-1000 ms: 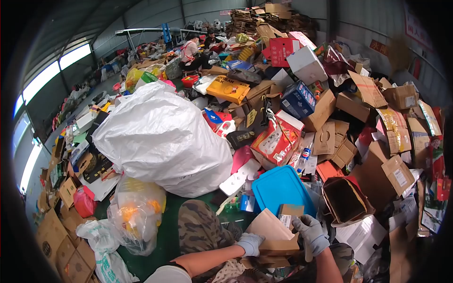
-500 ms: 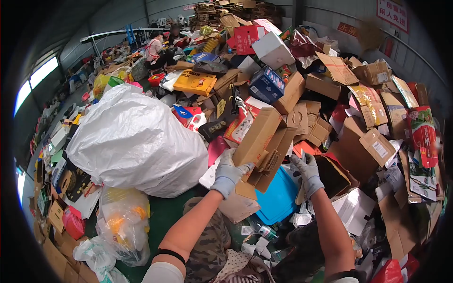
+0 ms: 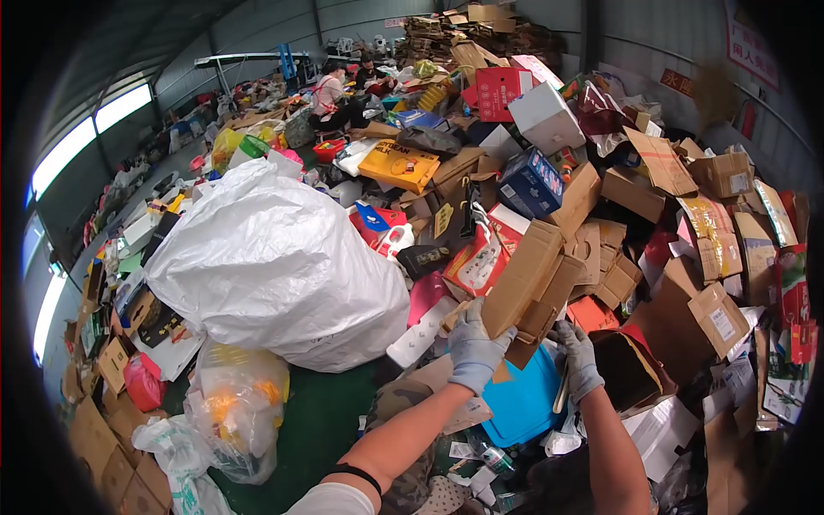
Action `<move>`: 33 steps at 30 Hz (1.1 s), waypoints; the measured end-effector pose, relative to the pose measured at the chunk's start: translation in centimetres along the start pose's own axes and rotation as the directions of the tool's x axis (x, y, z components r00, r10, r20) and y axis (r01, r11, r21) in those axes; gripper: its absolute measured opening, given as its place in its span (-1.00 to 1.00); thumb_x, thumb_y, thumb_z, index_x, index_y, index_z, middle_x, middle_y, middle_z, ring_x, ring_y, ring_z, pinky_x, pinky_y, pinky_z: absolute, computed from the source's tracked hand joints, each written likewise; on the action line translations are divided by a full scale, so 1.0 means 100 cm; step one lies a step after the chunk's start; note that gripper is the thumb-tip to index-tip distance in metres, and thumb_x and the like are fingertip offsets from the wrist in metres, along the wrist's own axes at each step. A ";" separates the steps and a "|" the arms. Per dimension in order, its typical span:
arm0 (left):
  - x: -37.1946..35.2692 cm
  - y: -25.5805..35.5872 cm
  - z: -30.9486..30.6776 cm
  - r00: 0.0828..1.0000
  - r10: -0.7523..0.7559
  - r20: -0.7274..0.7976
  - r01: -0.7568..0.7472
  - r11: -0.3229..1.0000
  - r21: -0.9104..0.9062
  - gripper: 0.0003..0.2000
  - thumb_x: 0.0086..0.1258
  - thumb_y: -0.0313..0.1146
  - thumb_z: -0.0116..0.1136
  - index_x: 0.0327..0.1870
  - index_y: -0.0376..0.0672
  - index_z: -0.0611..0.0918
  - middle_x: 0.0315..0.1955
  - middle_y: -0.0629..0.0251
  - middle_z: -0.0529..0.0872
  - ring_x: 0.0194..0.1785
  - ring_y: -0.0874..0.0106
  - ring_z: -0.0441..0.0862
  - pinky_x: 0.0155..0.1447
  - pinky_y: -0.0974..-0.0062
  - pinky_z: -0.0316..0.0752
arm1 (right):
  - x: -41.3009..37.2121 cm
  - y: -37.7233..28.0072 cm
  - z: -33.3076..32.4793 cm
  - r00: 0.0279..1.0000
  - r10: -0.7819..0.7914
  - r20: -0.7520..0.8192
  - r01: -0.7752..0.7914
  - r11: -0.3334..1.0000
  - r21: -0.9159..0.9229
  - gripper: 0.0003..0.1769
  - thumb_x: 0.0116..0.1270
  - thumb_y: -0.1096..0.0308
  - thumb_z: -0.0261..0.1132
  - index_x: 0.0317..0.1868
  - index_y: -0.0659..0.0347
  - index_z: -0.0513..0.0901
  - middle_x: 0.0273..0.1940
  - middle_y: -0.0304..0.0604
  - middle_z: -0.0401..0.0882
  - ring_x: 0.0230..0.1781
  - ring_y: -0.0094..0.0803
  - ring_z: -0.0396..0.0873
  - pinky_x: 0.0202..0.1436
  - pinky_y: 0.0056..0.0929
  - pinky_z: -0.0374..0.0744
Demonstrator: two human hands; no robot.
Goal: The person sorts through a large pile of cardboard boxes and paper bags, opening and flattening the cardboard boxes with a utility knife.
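Observation:
My left hand (image 3: 476,350), in a pale work glove, is closed on the lower left end of an open brown cardboard box (image 3: 525,273), which tilts up and away from me. Just right of the box, my gloved right hand (image 3: 578,359) is curled, apart from the box; what its fingers hold, if anything, I cannot make out. A bright blue plastic lid or bin (image 3: 522,399) lies under and between the hands. Beyond the box are a red printed carton (image 3: 479,262) and flattened cardboard. A dark-interior open carton (image 3: 631,365) sits right of my right hand.
A large white woven sack (image 3: 275,266) bulges at left, with a clear plastic bag (image 3: 236,412) below it. Mixed cartons, including a yellow soybean milk box (image 3: 399,166) and a dark blue box (image 3: 530,183), pile up ahead. A person (image 3: 330,96) sits farther back.
My view has turned left, so the surroundings appear farther right. My left hand still grips the cardboard box, which now stands steeper. The right hand remains beside it.

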State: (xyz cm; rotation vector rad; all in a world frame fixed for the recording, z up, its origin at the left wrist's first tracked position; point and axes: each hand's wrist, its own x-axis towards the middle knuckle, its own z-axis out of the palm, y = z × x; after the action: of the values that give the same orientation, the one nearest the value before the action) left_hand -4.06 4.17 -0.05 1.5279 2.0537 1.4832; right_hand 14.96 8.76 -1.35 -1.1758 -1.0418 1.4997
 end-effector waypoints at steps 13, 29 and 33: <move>-0.004 -0.063 0.013 0.758 -0.172 0.630 0.628 0.454 -0.632 -0.48 0.24 0.02 0.24 0.09 -0.13 0.49 -0.05 0.24 0.58 0.02 0.40 0.53 0.04 0.46 0.45 | 0.018 0.034 -0.007 0.995 -0.095 0.030 0.094 0.994 0.061 -0.74 0.23 0.50 0.17 -0.05 0.26 0.51 -0.44 -0.29 0.54 -0.59 -0.51 0.48 -0.55 -0.55 0.46; -0.028 -0.003 -0.034 0.421 0.242 0.874 0.852 0.225 -0.472 -0.33 0.18 -0.09 0.34 0.28 -0.15 0.34 0.13 0.33 0.50 0.21 0.43 0.43 0.29 0.40 0.32 | -0.002 0.048 -0.019 0.755 -0.203 0.623 0.152 0.979 0.135 -0.55 0.33 0.28 0.21 0.19 0.24 0.45 0.09 -0.20 0.52 0.03 -0.44 0.52 0.07 -0.41 0.54; -0.029 -0.026 -0.018 0.393 0.145 0.908 0.901 0.135 -0.412 -0.34 0.20 -0.15 0.32 0.29 -0.15 0.33 0.13 0.29 0.50 0.17 0.45 0.46 0.26 0.42 0.37 | 0.022 0.059 -0.015 0.828 -0.218 0.516 0.366 0.908 -0.204 -0.66 0.28 0.33 0.27 0.04 0.23 0.52 -0.09 -0.17 0.59 -0.23 -0.41 0.57 -0.21 -0.44 0.56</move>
State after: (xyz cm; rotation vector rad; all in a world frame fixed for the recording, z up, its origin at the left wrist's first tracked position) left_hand -5.44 0.86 -2.33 0.5660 0.5277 0.9335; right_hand 15.28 9.80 -7.73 -0.7845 -1.7590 1.4482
